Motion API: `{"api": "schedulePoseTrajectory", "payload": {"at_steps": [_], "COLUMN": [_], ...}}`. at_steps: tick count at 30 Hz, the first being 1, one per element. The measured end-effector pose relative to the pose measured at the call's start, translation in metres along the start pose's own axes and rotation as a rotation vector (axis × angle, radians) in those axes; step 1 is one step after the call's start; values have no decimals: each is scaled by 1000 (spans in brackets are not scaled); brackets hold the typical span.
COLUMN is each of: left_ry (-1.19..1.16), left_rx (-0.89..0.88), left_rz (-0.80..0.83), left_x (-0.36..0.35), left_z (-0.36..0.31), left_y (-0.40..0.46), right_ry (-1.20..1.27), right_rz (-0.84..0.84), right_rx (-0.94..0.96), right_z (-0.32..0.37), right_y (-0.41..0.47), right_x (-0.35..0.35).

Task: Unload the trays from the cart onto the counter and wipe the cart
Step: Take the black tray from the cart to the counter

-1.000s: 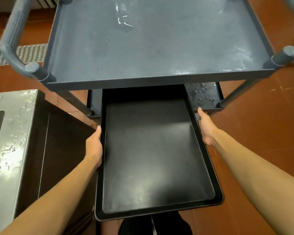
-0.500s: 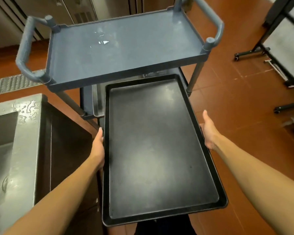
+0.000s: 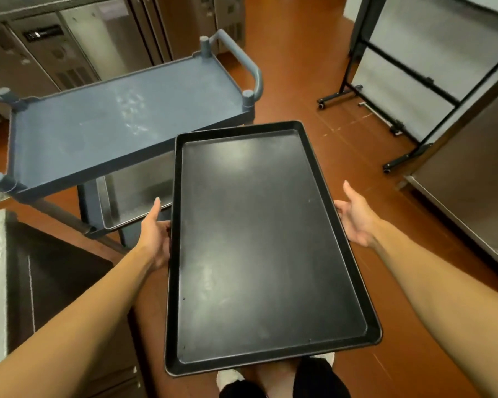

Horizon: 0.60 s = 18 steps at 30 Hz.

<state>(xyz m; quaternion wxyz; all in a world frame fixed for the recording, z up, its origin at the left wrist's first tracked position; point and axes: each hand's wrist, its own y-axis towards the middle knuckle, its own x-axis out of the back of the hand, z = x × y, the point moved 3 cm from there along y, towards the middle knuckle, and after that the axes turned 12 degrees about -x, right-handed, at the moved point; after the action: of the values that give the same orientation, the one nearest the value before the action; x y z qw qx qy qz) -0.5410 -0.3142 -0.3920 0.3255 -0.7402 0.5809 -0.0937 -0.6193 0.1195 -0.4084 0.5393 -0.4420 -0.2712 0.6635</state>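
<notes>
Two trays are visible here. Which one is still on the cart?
The silver tray, lying on the cart's lower shelf. The black tray is clear of the cart, held at its long edges by the left hand and right hand.

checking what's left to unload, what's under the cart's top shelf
On the lower shelf under the cart's top shelf lies one silver metal tray. Its far part is hidden by the top shelf and its right end by the black tray, so anything more there can't be seen.

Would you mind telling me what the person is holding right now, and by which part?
The black tray, held off the cart by its two long side edges: the left hand at the left rim, the right hand at the right rim.
</notes>
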Motion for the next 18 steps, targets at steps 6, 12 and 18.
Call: {"api": "schedulePoseTrajectory", "payload": {"at_steps": [6, 12, 18], "left_ry": [75, 115, 97], "left_rx": [-42, -67, -20], "left_rz": [36, 67, 86], "left_x": [-104, -202, -280], "left_z": [-10, -1, -9], "left_y": [9, 20, 34], "right_ry": [-74, -215, -208], "right_rz": [-4, -27, -90], "right_rx": [-73, -164, -161], "right_z": [38, 103, 160], "right_y": [-44, -91, -115], "right_x": [85, 165, 221]}}
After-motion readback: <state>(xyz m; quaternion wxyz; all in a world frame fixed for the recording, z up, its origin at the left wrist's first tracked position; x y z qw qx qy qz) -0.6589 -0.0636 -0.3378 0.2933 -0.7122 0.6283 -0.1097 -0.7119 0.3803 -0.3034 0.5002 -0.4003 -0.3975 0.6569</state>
